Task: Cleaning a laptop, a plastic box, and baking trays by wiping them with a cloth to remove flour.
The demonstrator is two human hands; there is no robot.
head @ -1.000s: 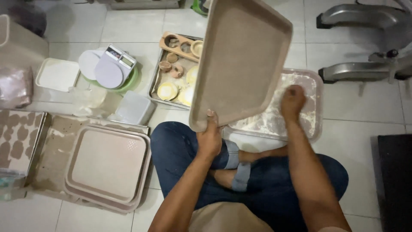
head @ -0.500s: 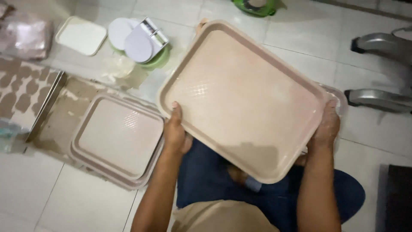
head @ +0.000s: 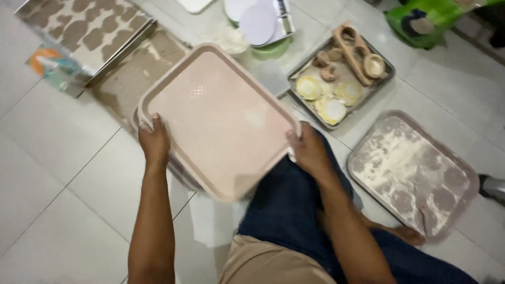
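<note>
Only one view here, the camera strapped to my head, looking almost straight down at the tiled floor where I'm sitting. It's close in: my forearms come up from the bottom edge, and the pink tray sits dead centre and fills a big chunk of the frame. Going by that tray, my knees and lap are just below it, the metal tray of dough rounds is up and to its right, and a floured tray runs toward the right edge. No second view overlaps with it.
</note>
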